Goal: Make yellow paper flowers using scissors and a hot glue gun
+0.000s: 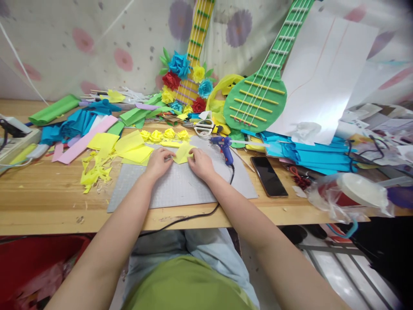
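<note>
A small piece of yellow crepe paper is stretched between my two hands, low over the grey cutting mat. My left hand has its fingers curled and pinches the left edge of the paper. On the opposite side, my right hand grips the right edge between thumb and fingers. Just behind lies a row of several yellow paper flowers. Larger yellow paper sheets rest left of my left hand. A blue glue gun lies right of my right hand, its cord running off the front edge.
Yellow scraps and blue crepe paper lie on the left. White-handled scissors sit behind the mat. A green paper instrument leans at the back. A phone and a bagged cup stand to the right.
</note>
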